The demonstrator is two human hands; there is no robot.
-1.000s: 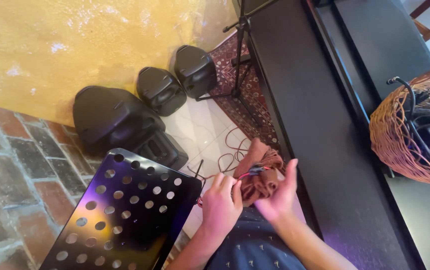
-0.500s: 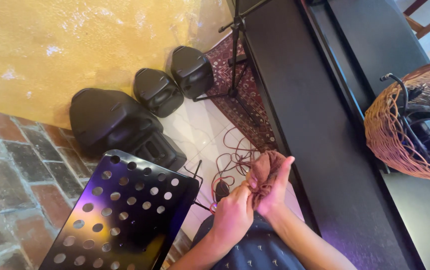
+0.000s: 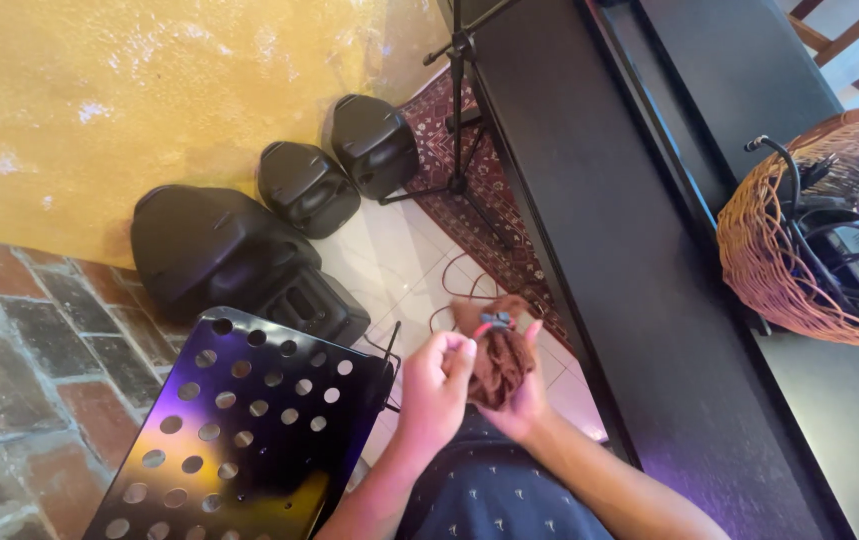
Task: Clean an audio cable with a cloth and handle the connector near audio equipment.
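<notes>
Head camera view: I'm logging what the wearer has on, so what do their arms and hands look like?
Both forearms are bare, with no sleeves, gloves, watch or rings visible on the left hand or right hand. Below them shows a dark navy shirt with small pale motifs.

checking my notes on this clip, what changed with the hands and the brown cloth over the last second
The two hands closed together: the left hand curled into a fist beside the bunched brown cloth pouch, now gathered upright in the right hand instead of spread between open fingers. The perforated black metal stand, black speakers and woven wicker basket stayed put.
</notes>
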